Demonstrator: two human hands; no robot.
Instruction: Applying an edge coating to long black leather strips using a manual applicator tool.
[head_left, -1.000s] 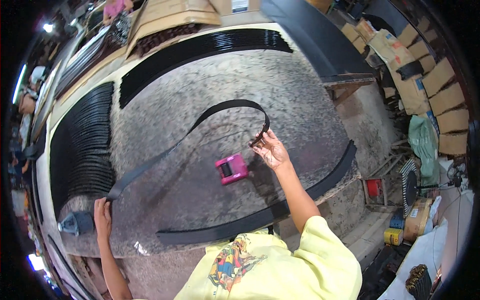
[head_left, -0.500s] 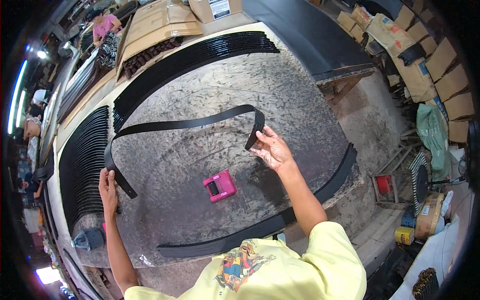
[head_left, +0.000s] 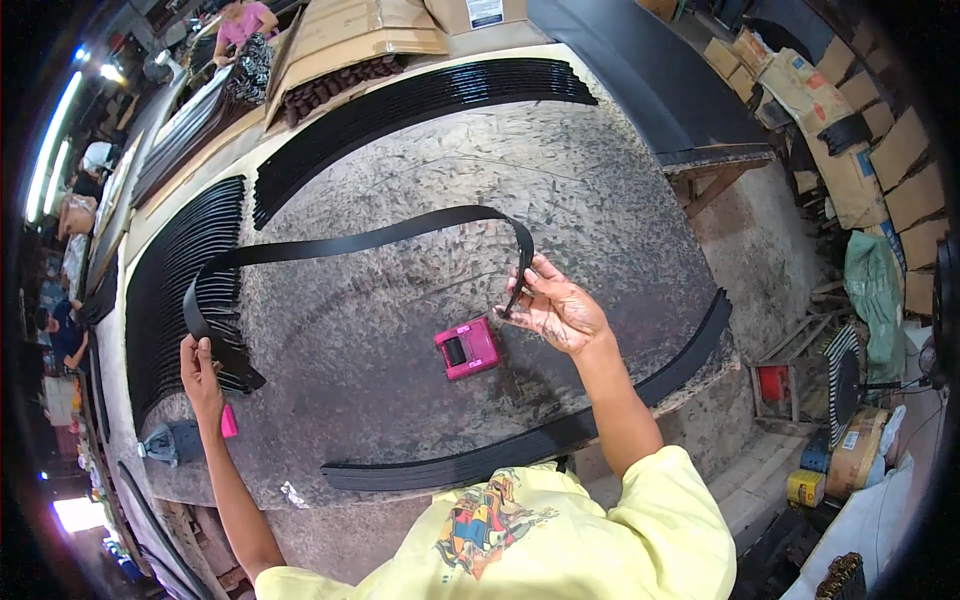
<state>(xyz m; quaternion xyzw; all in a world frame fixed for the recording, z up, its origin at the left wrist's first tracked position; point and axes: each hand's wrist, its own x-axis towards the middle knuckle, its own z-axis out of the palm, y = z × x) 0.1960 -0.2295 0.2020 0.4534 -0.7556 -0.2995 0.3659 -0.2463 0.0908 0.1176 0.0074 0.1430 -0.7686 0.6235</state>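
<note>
A long black flexible strip (head_left: 350, 243) arcs over the worn grey table (head_left: 420, 170). My right hand (head_left: 556, 307) pinches its right end, which hangs down near a small pink device (head_left: 467, 348) lying on the table. My left hand (head_left: 203, 370) holds the strip's left end at the table's left side, where the strip loops back beside a stack of black strips (head_left: 185, 290).
More black strips (head_left: 420, 95) are stacked along the far edge, and a curved pile (head_left: 560, 435) lies along the near edge. A small pink item (head_left: 229, 421) and a grey tool (head_left: 170, 442) sit near the left corner. Cardboard boxes stand at the right; other people work far left.
The strip has been lifted and swung toward the far side, now arching higher. My left hand moved up along the left edge. My right hand stays near the pink device.
</note>
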